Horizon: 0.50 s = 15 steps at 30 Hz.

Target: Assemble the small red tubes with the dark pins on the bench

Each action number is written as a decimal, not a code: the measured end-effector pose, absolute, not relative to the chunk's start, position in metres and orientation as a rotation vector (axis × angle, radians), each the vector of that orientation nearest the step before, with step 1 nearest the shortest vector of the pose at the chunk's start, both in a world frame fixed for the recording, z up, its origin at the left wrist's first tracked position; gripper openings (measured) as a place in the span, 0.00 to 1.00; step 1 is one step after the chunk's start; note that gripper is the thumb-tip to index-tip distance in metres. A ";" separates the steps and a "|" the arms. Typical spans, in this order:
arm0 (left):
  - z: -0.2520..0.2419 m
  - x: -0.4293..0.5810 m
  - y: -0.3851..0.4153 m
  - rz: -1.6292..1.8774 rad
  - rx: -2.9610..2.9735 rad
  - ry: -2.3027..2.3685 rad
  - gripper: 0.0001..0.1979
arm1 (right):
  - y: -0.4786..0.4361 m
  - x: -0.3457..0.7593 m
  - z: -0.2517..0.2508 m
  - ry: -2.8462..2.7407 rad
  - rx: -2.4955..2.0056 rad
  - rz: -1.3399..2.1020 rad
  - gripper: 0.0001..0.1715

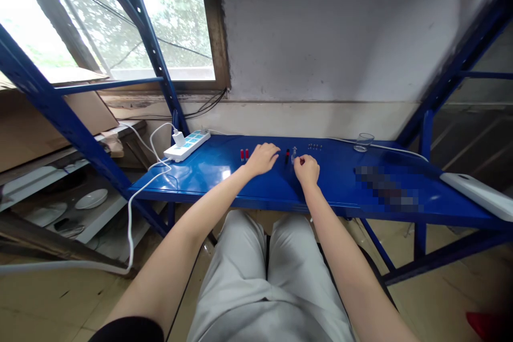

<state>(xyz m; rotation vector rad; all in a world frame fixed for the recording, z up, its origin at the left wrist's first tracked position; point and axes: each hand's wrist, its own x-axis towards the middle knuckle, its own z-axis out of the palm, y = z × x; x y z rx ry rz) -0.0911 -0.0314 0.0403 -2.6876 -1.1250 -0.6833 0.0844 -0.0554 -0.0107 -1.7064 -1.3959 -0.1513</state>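
Observation:
Both my hands rest on a blue metal shelf [224,171] in front of me. My left hand [263,157] lies palm down with its fingers stretched toward a small black and red piece [287,156]. Two small red pieces [244,154] stand just left of that hand. My right hand [307,169] is curled, its fingers pinched by a small clear piece [294,154]; what they hold is too small to name. A row of tiny dark parts [315,146] lies beyond the right hand.
A white power strip [187,145] with a plugged charger and white cable sits at the shelf's left end. A clear glass [363,141] stands at the back right, a white flat object [476,192] at far right. Blue rack posts [64,117] flank the shelf.

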 end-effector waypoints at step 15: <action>0.001 -0.042 -0.028 -0.661 -2.627 -1.368 0.20 | -0.041 0.090 -0.029 -1.433 -1.928 -0.060 0.10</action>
